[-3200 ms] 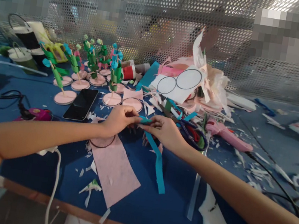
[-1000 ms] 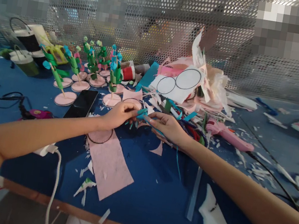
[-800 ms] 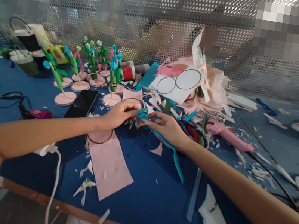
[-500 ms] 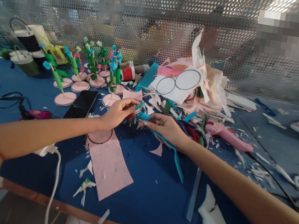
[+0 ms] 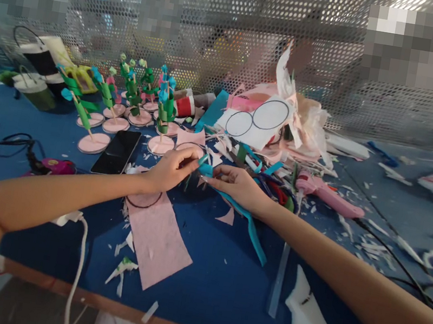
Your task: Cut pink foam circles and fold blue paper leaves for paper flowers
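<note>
A long blue strip, felt or thick paper, trails from under my right hand down to the right on the blue table. My right hand pinches its upper end between thumb and fingers. Just beside it, my left hand grips the short end of the same strip with thumb and forefinger; its other fingers are curled below and partly hidden. Beneath my left wrist lies a pink sheet with a dark drawn circle partly covered by the hand. Pink discs bearing green and blue stick plants stand behind my left hand.
A black phone lies left of my left hand. Right of my right hand is a pink glue gun with a cord. Scraps and a white sheet with two circles pile up behind. A white cable hangs over the front edge.
My left hand has shifted slightly right, closer to my right hand, its thumb now laid over the blue strip's end. My right hand stays almost in place.
</note>
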Tool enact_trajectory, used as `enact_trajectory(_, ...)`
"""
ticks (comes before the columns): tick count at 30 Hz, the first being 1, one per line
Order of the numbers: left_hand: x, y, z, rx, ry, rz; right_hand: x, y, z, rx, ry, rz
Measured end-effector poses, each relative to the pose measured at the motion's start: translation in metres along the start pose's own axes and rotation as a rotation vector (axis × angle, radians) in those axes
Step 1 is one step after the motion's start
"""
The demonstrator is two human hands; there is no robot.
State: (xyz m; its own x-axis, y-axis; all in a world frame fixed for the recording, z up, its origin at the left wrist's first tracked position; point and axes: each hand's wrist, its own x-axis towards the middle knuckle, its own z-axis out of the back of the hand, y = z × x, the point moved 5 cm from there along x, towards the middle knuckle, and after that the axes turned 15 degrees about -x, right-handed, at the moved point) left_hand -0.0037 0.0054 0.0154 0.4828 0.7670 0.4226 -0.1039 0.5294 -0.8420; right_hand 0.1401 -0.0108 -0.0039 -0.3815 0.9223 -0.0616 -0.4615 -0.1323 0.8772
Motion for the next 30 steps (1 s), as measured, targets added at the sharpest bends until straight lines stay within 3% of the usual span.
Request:
enact_trajectory(4, -0.003, 0.004, -0.001, -0.046, -0.052, 0.074, 0.0, 0.001, 0.003, -0.048, -0.13, 0.069)
enact_trajectory(9, -0.003, 0.007, 0.0, -0.047, -0.097, 0.075, -0.002, 0.003, 0.001, -0.051, -0.159, 0.133)
enact_trajectory(17, -0.003, 0.003, -0.001, -0.022, -0.062, 0.024, -0.005, 0.0, -0.006, 0.242, -0.028, -0.115)
enact_trajectory(21, -0.003, 0.001, -0.002, -0.011, -0.058, 0.029, -0.005, 0.003, -0.01, 0.365, 0.058, -0.113)
enact_trajectory(30, -0.007, -0.001, -0.001, 0.0, -0.105, 0.067, -0.007, 0.003, -0.01, 0.326, 0.02, -0.108)
